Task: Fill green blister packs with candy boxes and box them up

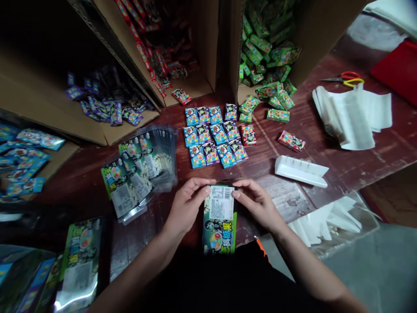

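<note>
A green and black printed pouch (219,219) with a white label lies between my two hands, close to my body. My left hand (190,202) pinches its upper left corner between thumb and fingers. On the upper right corner, my right hand (256,202) has its thumb and fingers closed. Just beyond the pouch, small blue and purple candy boxes (211,134) are laid out in rows on the dark red table (260,167), with a red box (249,134) at their right side. A fanned pile of similar pouches (140,167) lies to the left.
Open cartons hold purple boxes (114,104), red boxes (159,65), green boxes (260,52) and blue packets (29,161). At the right are scissors (345,79), white paper strips (355,113), a folded white piece (301,171) and a plastic bag with paper scraps (332,221).
</note>
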`<state>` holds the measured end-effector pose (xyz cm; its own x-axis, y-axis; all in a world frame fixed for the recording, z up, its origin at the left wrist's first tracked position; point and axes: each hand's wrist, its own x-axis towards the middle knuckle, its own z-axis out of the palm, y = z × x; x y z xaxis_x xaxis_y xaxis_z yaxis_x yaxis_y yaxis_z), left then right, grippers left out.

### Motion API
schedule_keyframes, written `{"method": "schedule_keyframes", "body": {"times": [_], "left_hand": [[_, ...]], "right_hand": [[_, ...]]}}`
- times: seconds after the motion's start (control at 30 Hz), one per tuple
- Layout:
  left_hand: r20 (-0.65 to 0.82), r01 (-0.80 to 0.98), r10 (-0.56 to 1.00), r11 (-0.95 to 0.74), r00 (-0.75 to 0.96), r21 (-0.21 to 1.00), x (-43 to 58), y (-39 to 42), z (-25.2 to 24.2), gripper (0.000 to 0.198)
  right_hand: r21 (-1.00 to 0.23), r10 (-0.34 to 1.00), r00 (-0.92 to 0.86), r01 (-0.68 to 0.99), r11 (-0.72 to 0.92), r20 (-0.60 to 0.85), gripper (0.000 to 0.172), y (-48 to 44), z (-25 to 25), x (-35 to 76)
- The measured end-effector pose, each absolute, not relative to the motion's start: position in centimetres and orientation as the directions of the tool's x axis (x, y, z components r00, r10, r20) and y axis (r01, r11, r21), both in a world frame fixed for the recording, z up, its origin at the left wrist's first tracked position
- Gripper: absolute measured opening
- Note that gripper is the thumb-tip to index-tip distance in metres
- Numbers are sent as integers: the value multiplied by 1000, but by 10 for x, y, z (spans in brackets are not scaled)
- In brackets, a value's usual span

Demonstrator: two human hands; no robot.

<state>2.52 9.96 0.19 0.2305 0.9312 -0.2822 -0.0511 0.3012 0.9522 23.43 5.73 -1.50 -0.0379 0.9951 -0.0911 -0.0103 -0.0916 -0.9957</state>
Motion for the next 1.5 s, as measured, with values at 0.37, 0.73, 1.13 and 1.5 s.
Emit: {"method": "schedule_keyframes", "body": {"times": [0.37,0.73,1.13,1.5], "left_hand": [[-278,229,868,197,412,953,15,116,28,20],[-339,344,791,174,509,923,39,145,42,18],[-259,299,751,86,607,950,49,148,33,12],[-144,339,512,-312,847,888,115,171,35,15]], "right_hand": [[-986,987,-136,152,-66,-87,18,67,6,249],[-883,888,-123,-112,-456,-443,24,80,18,265],[-949,947,-135,-89,-303,-290,29,60,0,284],[-748,974,-40,634,197,223,29,82,32,393]]}}
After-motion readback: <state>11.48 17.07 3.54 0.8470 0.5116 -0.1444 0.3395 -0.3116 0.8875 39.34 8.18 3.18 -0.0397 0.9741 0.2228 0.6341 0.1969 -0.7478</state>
